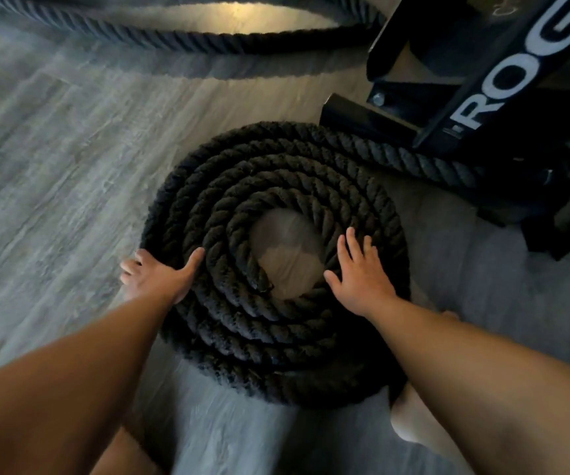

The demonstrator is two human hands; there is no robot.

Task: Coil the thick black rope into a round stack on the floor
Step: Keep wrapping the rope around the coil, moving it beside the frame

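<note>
One rope [273,269] coil, grey floor [71,149]

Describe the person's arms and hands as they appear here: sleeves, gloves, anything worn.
Both forearms are bare, with no sleeve in view. The left hand and right hand wear no gloves. No watch, ring or wristband shows on either. The fingernails look short and unpainted.

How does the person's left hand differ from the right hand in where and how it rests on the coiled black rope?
The left hand sits at the outer edge of the thick black twisted rope coil, fingers curled over its side toward the grey wood-look floor; the right hand lies flat on top, near the open centre. The left thumb points inward across the coil; the right hand's fingers are spread and point away from the person. Both touch the rope and grip nothing.
</note>
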